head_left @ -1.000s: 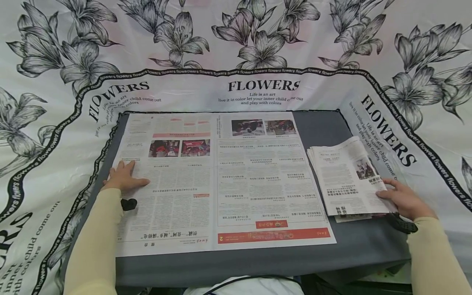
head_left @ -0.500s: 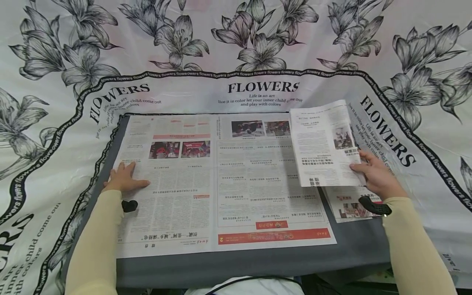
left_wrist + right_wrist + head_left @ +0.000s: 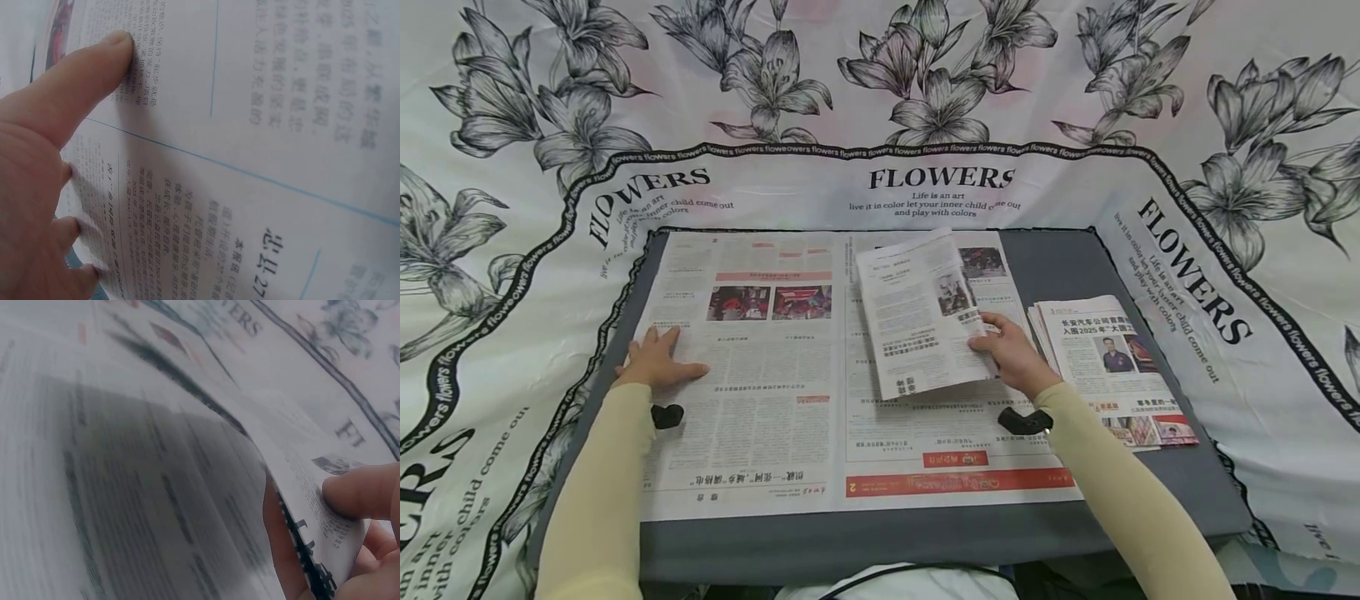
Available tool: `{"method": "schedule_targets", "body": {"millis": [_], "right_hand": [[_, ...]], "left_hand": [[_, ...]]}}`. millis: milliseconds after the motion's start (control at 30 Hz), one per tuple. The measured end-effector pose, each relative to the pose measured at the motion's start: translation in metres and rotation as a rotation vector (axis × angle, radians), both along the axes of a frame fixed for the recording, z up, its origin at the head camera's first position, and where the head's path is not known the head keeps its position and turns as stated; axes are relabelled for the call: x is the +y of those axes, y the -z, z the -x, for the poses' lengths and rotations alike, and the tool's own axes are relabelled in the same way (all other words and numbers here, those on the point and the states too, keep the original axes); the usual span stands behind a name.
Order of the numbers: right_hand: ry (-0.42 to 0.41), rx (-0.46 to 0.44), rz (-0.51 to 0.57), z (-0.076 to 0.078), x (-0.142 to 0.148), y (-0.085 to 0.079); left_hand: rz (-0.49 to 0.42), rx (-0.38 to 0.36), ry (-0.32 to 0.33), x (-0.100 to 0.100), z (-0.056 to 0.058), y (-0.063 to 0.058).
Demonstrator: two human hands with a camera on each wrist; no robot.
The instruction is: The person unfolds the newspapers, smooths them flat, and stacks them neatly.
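A large newspaper sheet (image 3: 760,417) lies spread flat, its printing upside down in the head view. My left hand (image 3: 658,360) rests on its left part with fingers spread; the left wrist view shows the thumb (image 3: 81,81) lying on the print. Above the sheet's right half, my right hand (image 3: 1015,354) holds a folded newspaper (image 3: 917,317) by its right edge. In the right wrist view the thumb (image 3: 362,490) presses on the top face of the folded newspaper (image 3: 312,506), with fingers beneath, and the paper casts a shadow on the sheet below.
To the right lies a stack of folded newspapers (image 3: 1112,358), partly hidden by the right forearm. The grey tabletop (image 3: 1052,258) shows around the papers. A white flower-printed cloth (image 3: 790,187) surrounds the table at the back and sides.
My right hand has lifted the top folded newspaper off the right stack and carried it left over the spread sheet, uncovering another newspaper on the stack. My left hand has stayed in place.
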State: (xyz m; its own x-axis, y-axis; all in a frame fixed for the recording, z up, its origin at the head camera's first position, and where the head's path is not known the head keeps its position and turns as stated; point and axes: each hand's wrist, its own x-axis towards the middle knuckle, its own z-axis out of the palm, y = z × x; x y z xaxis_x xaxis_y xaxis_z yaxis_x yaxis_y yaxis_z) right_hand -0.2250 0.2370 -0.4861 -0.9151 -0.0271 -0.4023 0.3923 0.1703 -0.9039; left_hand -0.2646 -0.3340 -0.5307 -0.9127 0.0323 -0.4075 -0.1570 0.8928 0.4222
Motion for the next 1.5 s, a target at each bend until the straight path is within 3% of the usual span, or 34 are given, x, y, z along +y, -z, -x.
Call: {"method": "schedule_targets", "body": {"millis": [333, 567, 933, 1233, 1367, 1500], "right_hand": [[-0.023, -0.044, 0.1, -0.003, -0.058, 0.024], [0.01, -0.073, 0.088, -0.004, -0.067, 0.048], [0.075, -0.067, 0.088, -0.013, -0.079, 0.065], [0.124, -0.044, 0.036, -0.019, -0.092, 0.063], [0.048, -0.044, -0.045, -0.023, -0.09, 0.056], [-0.053, -0.019, -0.193, -0.03, -0.083, 0.046]], "left_hand": [[0.01, 0.008, 0.002, 0.004, -0.001, 0.001], [0.002, 0.0, -0.003, 0.002, 0.004, 0.007], [0.024, 0.013, -0.001, 0.005, 0.0, 0.004], [0.036, 0.012, 0.002, 0.005, -0.001, 0.003], [0.034, 0.006, 0.003, 0.004, -0.001, 0.001], [0.033, 0.008, 0.0, 0.003, -0.001, -0.001]]}}
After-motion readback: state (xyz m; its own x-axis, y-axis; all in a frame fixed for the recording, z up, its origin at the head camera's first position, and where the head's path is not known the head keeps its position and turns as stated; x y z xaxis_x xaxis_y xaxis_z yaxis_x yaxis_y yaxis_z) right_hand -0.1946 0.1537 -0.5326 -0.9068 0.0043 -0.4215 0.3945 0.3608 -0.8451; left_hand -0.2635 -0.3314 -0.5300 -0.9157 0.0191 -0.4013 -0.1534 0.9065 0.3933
